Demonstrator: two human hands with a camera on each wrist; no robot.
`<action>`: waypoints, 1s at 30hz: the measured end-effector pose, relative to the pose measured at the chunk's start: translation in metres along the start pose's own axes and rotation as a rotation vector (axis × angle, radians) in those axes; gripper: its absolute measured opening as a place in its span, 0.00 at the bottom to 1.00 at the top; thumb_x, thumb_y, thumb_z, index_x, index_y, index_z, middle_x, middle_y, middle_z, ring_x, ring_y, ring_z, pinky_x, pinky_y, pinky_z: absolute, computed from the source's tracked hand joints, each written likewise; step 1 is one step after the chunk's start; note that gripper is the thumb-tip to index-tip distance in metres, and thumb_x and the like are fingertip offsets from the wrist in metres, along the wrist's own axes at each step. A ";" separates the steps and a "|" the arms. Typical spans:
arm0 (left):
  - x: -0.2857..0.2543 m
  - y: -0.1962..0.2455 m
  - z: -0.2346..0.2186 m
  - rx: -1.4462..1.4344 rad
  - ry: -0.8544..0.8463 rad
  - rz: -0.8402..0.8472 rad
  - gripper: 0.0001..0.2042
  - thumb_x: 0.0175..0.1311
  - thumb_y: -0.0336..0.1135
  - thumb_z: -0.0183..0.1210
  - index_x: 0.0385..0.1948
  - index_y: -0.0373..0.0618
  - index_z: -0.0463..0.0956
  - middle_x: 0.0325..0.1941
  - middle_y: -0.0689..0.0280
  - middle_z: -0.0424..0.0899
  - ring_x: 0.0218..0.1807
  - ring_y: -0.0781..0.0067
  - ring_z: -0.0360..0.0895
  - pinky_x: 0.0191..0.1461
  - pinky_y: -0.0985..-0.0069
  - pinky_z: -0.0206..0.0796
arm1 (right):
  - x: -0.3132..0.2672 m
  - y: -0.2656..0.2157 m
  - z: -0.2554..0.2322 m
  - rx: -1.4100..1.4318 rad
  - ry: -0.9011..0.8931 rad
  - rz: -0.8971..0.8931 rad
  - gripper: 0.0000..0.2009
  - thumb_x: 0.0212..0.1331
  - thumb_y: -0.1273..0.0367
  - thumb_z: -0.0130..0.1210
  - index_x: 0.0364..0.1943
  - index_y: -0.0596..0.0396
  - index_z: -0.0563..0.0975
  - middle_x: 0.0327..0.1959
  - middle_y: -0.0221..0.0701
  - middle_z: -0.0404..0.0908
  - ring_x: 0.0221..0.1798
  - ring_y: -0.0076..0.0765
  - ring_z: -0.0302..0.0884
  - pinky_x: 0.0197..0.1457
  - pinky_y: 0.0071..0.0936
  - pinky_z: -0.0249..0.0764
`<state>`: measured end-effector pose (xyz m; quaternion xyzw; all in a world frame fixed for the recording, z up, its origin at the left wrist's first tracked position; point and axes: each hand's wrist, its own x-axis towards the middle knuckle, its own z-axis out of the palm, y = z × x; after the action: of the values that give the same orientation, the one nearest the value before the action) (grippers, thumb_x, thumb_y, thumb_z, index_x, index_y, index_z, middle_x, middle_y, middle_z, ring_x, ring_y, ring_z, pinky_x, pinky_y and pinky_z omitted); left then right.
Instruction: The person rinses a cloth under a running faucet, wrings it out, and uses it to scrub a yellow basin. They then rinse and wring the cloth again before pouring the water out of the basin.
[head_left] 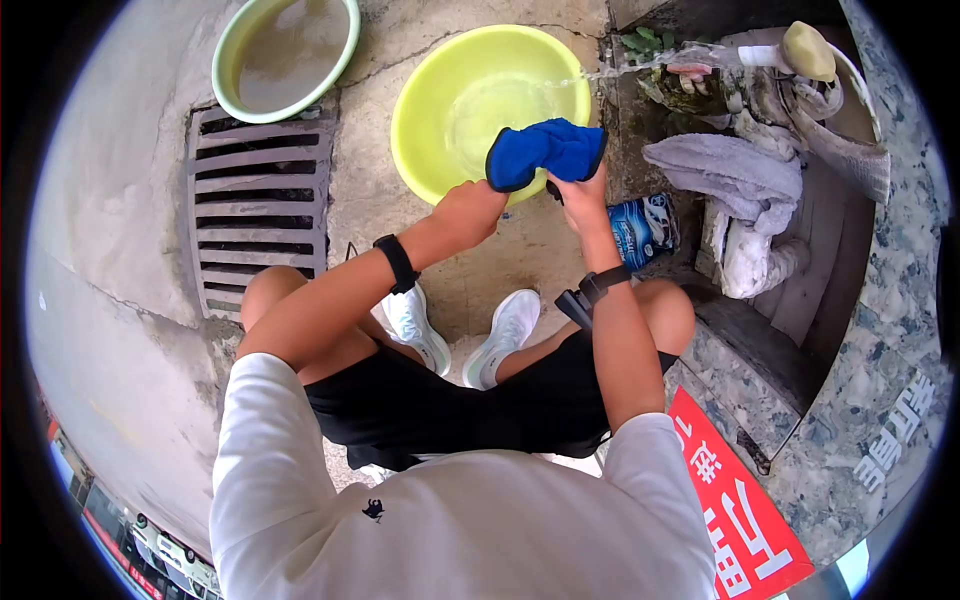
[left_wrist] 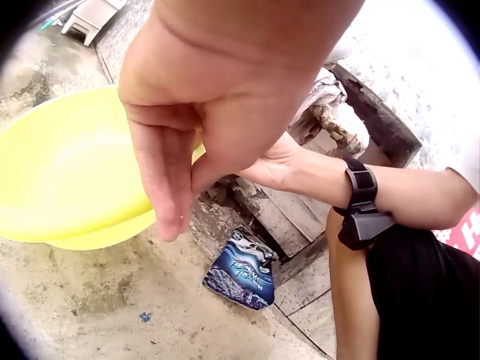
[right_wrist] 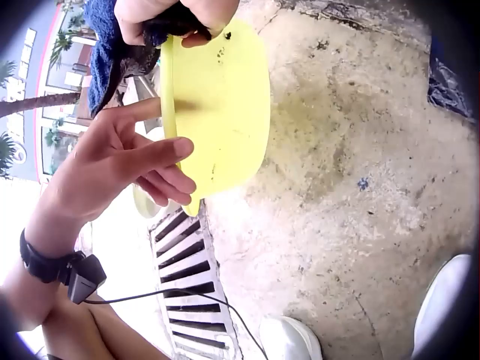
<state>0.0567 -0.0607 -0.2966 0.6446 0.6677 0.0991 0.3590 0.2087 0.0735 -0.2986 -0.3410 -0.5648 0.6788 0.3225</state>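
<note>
My right hand grips a blue cloth with black edging, bunched up over the near side of a yellow-green basin. In the right wrist view its fingers pinch a dark fold, and the blue cloth hangs beside them. My left hand is beside the cloth's left end at the near rim. In the left wrist view, the left hand's fingers point down in front of the basin, fairly straight. In the right wrist view they overlap the rim, with no cloth between them.
Water pours into the basin from a spout at the right. Beyond the floor grate stands a pale green basin of murky water. A blue printed packet and a grey towel are at the right.
</note>
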 end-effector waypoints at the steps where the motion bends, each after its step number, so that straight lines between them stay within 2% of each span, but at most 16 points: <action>1: 0.007 -0.002 0.005 0.046 -0.035 0.018 0.16 0.60 0.27 0.57 0.50 0.40 0.74 0.34 0.46 0.83 0.37 0.43 0.82 0.41 0.53 0.76 | -0.001 0.007 -0.008 0.040 0.030 0.046 0.24 0.51 0.82 0.64 0.55 0.59 0.75 0.54 0.30 0.79 0.55 0.27 0.77 0.60 0.26 0.71; 2: 0.013 -0.001 0.007 0.093 -0.070 0.037 0.17 0.59 0.26 0.58 0.51 0.40 0.74 0.33 0.47 0.83 0.37 0.44 0.83 0.40 0.54 0.76 | -0.003 0.015 -0.017 0.080 0.061 0.091 0.24 0.51 0.82 0.63 0.55 0.58 0.75 0.55 0.30 0.79 0.56 0.27 0.76 0.61 0.26 0.71; 3: 0.019 0.000 0.009 0.118 -0.025 0.042 0.20 0.57 0.24 0.56 0.55 0.40 0.74 0.30 0.47 0.84 0.36 0.45 0.84 0.40 0.55 0.77 | -0.002 0.024 -0.025 0.026 0.097 0.080 0.23 0.51 0.83 0.62 0.55 0.59 0.75 0.53 0.30 0.80 0.54 0.28 0.78 0.59 0.27 0.72; 6: 0.033 0.003 0.016 0.029 0.040 0.029 0.21 0.58 0.24 0.55 0.57 0.41 0.73 0.31 0.48 0.84 0.37 0.46 0.84 0.41 0.55 0.77 | -0.005 0.045 -0.048 -0.066 0.284 0.213 0.24 0.50 0.82 0.63 0.54 0.59 0.76 0.50 0.30 0.81 0.51 0.29 0.79 0.57 0.27 0.74; 9: 0.042 0.003 0.033 0.051 -0.039 0.054 0.22 0.60 0.26 0.55 0.59 0.40 0.72 0.33 0.48 0.85 0.38 0.45 0.84 0.42 0.55 0.77 | -0.008 0.052 -0.064 -0.293 0.303 0.317 0.26 0.45 0.77 0.67 0.53 0.60 0.76 0.49 0.34 0.83 0.49 0.32 0.81 0.54 0.29 0.76; 12: 0.050 0.004 0.045 0.041 -0.180 -0.005 0.22 0.62 0.31 0.56 0.60 0.39 0.71 0.36 0.47 0.85 0.42 0.44 0.84 0.46 0.54 0.76 | -0.008 0.077 -0.085 -0.529 0.225 0.417 0.27 0.39 0.73 0.69 0.50 0.62 0.76 0.45 0.39 0.84 0.49 0.37 0.83 0.53 0.32 0.77; 13: 0.051 0.006 0.039 0.026 -0.213 -0.027 0.22 0.62 0.33 0.57 0.60 0.38 0.71 0.37 0.46 0.85 0.43 0.44 0.83 0.48 0.53 0.76 | -0.008 0.073 -0.083 -0.642 0.234 0.330 0.28 0.36 0.69 0.72 0.47 0.62 0.77 0.43 0.46 0.84 0.48 0.48 0.83 0.53 0.39 0.76; 15: 0.058 0.007 0.024 -0.007 -0.276 -0.072 0.23 0.63 0.36 0.58 0.59 0.38 0.71 0.39 0.44 0.85 0.46 0.43 0.83 0.52 0.53 0.75 | -0.002 0.065 -0.080 -0.884 0.266 0.244 0.28 0.36 0.67 0.72 0.46 0.62 0.77 0.43 0.48 0.83 0.47 0.54 0.82 0.54 0.43 0.76; 16: 0.062 0.004 0.015 -0.018 -0.250 -0.086 0.23 0.63 0.37 0.58 0.59 0.38 0.71 0.41 0.44 0.84 0.47 0.43 0.82 0.53 0.53 0.74 | 0.003 0.062 -0.079 -1.005 0.278 0.196 0.28 0.35 0.67 0.72 0.46 0.61 0.77 0.43 0.50 0.83 0.47 0.57 0.82 0.54 0.45 0.76; 17: 0.068 0.000 0.004 -0.029 -0.223 -0.101 0.23 0.63 0.38 0.58 0.59 0.38 0.71 0.42 0.43 0.84 0.48 0.43 0.82 0.54 0.54 0.74 | 0.010 0.060 -0.077 -0.978 0.318 0.139 0.27 0.36 0.64 0.73 0.44 0.61 0.77 0.43 0.52 0.83 0.46 0.63 0.80 0.54 0.49 0.75; 20: 0.080 -0.013 -0.038 -0.114 -0.142 -0.150 0.25 0.63 0.39 0.60 0.61 0.38 0.69 0.47 0.43 0.83 0.52 0.44 0.81 0.56 0.56 0.74 | 0.026 0.015 -0.065 -0.664 0.367 0.221 0.25 0.35 0.70 0.71 0.44 0.59 0.77 0.41 0.44 0.84 0.44 0.48 0.84 0.51 0.38 0.77; 21: 0.087 -0.025 -0.047 -0.158 -0.056 -0.132 0.26 0.63 0.39 0.61 0.62 0.41 0.68 0.50 0.44 0.82 0.53 0.46 0.81 0.57 0.57 0.74 | 0.035 0.023 -0.073 -0.556 0.378 0.262 0.26 0.35 0.73 0.70 0.46 0.59 0.76 0.42 0.39 0.84 0.43 0.38 0.83 0.49 0.32 0.77; 22: 0.092 -0.035 -0.053 -0.205 0.029 -0.113 0.28 0.63 0.39 0.63 0.64 0.43 0.67 0.54 0.44 0.81 0.55 0.48 0.81 0.58 0.58 0.73 | 0.038 0.003 -0.065 -0.404 0.406 0.278 0.25 0.38 0.76 0.68 0.47 0.60 0.76 0.42 0.36 0.84 0.43 0.34 0.83 0.48 0.31 0.77; 24: 0.092 -0.028 -0.088 -0.450 0.157 -0.167 0.32 0.63 0.41 0.65 0.68 0.49 0.62 0.64 0.47 0.74 0.64 0.50 0.75 0.63 0.58 0.70 | 0.045 -0.027 -0.051 -0.183 0.388 0.233 0.23 0.41 0.79 0.66 0.47 0.59 0.76 0.41 0.33 0.83 0.42 0.32 0.82 0.47 0.29 0.77; 27: 0.099 -0.030 -0.106 -0.496 0.328 0.212 0.36 0.65 0.49 0.64 0.71 0.54 0.57 0.72 0.51 0.65 0.71 0.50 0.65 0.68 0.55 0.65 | 0.055 -0.052 -0.036 0.030 0.293 0.263 0.22 0.43 0.81 0.63 0.47 0.58 0.76 0.40 0.32 0.83 0.39 0.29 0.82 0.43 0.28 0.78; 30: 0.088 0.019 -0.131 -0.908 0.042 -0.096 0.40 0.63 0.56 0.64 0.73 0.52 0.54 0.72 0.52 0.66 0.73 0.54 0.63 0.69 0.55 0.62 | 0.065 -0.076 -0.015 0.157 0.143 0.270 0.20 0.46 0.82 0.62 0.47 0.58 0.75 0.39 0.32 0.83 0.35 0.29 0.82 0.38 0.27 0.78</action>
<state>0.0001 0.0678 -0.2218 0.3879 0.5929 0.3781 0.5958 0.1886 0.1466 -0.2319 -0.4350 -0.4346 0.7320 0.2934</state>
